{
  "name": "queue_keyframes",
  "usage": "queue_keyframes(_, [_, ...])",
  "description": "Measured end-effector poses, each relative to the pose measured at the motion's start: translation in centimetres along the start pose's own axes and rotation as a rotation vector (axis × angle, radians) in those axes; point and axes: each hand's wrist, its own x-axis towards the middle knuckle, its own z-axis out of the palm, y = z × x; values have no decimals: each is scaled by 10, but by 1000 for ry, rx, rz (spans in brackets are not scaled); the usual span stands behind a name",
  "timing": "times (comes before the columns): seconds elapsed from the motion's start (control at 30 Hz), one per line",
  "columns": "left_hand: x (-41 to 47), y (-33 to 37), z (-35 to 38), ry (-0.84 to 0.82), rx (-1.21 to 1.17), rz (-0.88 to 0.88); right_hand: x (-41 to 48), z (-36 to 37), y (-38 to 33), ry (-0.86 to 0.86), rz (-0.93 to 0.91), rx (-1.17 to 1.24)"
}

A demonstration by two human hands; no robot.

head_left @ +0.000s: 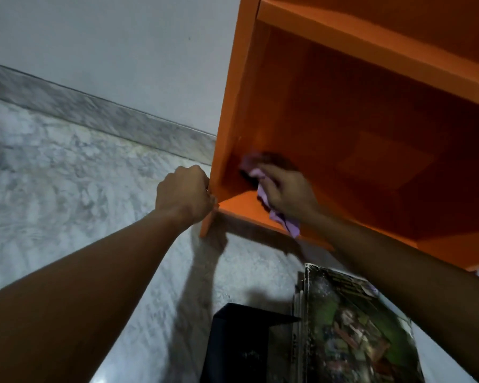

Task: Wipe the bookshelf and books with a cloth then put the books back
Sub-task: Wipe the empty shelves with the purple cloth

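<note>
Gripping the front edge of the orange bookshelf's (233,120) left side panel with the left hand (184,193), low down by the bottom corner; fingers curled round the edge, back of the hand to the camera, forearm stretched out over the marble floor (67,189). Just to the right, inside the lowest compartment, pressing a lilac cloth (263,194) into the inner left corner with the right hand (286,192); fingers bent over the bunched cloth and clamped on it, thumb hidden. Cloth blurred, long axis slanting from upper left in the corner down to the right, loose tail hanging past the front lip of the bottom board. Lower right, on the floor in front of the bookshelf and under the right forearm: a stack of books (354,327) lying flat, green cover on top, long axis running from the bookshelf toward the camera. Just beside its left edge, a black object (249,346), kind impossible to tell.
</note>
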Motion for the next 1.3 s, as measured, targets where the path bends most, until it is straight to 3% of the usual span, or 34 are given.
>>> queue_keyframes(0.13, [1,-4,1,-3,3,15,61,39,30,87,533,100])
queue_keyframes(0.2, [3,-5,4,7,-7,29,76,56,30,9,632,193])
queue_keyframes(0.37, [3,-11,11,33,-48,13,76,92,-7,-71,471,-71])
queue_keyframes(0.47, [0,-11,6,-62,-133,-36,28,83,-42,-62,360,-129])
queue_keyframes(0.53, [-2,-7,-7,-164,-245,-101,-6,72,-60,-100,189,-148])
queue_keyframes(0.63, [-25,17,-28,-344,-403,-169,-49,41,-46,-325,-121,-172])
queue_keyframes(0.7, [-44,30,-28,-376,-443,-198,-62,11,-22,-457,-270,-312])
queue_keyframes(0.83, [-82,56,-28,-354,-339,-132,-93,-56,-11,-714,-261,-626])
queue_keyframes(0.9, [-97,73,-35,-349,-239,-54,-114,-95,-14,-755,-131,-694])
queue_keyframes(0.97, [-116,94,-41,-323,-150,22,-141,-136,-16,-639,134,-681])
queue_keyframes(1.07, [-160,123,-33,-298,-232,95,-189,-173,-18,-336,453,-481])
queue_keyframes(1.2, [-240,147,13,-275,-226,92,-277,-162,-42,-72,613,-124])
queue_keyframes(1.3, [-279,148,56,-424,-186,-10,-355,-125,-49,-44,734,-31])
